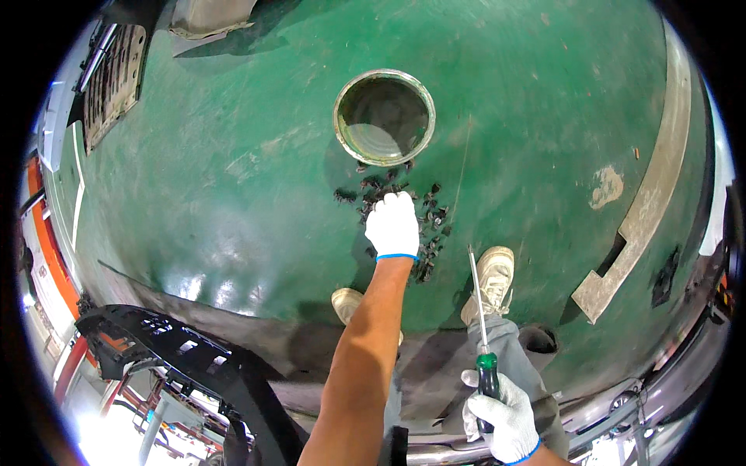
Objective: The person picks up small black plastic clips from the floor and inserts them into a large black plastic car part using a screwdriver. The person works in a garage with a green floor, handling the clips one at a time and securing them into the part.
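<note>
Head view looks down at the green floor (233,194), where my left hand (392,225), gloved, reaches down with fingers curled onto a scatter of small black scraps (430,221); whether it grips any, I cannot tell. Just beyond them stands a round metal can (384,116), open-topped and seemingly empty. My right hand (501,415) is closed around a green-handled screwdriver (480,311), held back near my body, shaft pointing away.

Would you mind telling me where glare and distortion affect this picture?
Head view: glare whitens the green floor left of the left hand; the lower-left corner is blown out; fisheye bends the pale strip at right; the screwdriver stays sharp.
</note>
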Motion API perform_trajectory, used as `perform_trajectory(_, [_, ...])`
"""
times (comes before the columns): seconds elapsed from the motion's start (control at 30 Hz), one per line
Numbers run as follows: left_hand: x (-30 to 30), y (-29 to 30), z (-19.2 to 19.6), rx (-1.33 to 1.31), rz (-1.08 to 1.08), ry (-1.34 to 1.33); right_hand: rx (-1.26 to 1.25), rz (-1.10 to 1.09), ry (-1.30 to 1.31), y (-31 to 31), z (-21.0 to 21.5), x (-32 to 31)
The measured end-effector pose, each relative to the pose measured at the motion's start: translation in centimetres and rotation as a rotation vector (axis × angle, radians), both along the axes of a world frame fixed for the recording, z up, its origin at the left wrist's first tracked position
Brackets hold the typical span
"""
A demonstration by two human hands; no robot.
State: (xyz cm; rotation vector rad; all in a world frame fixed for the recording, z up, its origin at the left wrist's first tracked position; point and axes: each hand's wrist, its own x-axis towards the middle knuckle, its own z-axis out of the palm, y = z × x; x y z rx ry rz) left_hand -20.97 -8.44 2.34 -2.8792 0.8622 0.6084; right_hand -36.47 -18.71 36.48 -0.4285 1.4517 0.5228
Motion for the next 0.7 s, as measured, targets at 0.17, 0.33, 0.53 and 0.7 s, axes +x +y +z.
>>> perform_trajectory(0.17, [-0.2,-0.3,-0.6,0.039,-0.034,0.002,0.038,0.01,-0.006,-1.0,-0.2,0.4])
perform_trajectory(0.33, [0.6,-0.1,-0.5,0.044,-0.004,0.009,0.057,0.03,-0.031,-1.3,-0.1,1.0])
perform_trajectory(0.53, [-0.8,2.9,7.8,-0.315,0.387,0.21,0.048,-0.068,0.009,0.6,-1.7,-1.1])
perform_trajectory(0.7, [-3.2,11.6,18.7,-0.515,0.711,0.625,0.105,0.128,-0.03,2.6,-2.9,-1.5])
